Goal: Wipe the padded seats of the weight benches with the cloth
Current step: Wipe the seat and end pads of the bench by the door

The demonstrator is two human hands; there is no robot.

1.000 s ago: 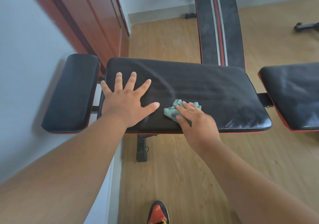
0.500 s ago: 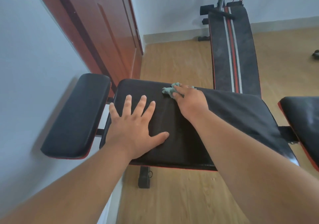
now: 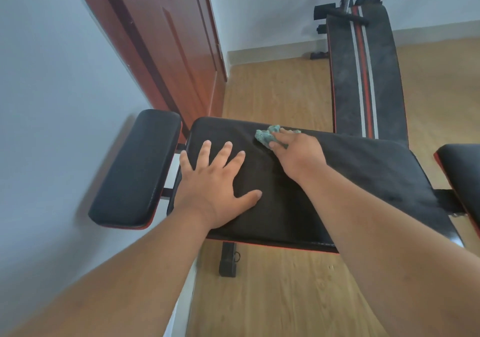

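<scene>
Cloth (image 3: 265, 136) under right hand (image 3: 298, 152) — far edge of seat (image 3: 363, 175)

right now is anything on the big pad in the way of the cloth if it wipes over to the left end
Yes. The left hand lies flat with fingers spread on the big pad, between the cloth under the right hand and the pad's left end. It covers the near left part; the far left strip beyond its fingertips looks bare.

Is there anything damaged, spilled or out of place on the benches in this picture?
Nothing stands out. The big black pad looks whole. The left hand lies flat on it, and the right hand presses the green cloth near its far edge.
</scene>
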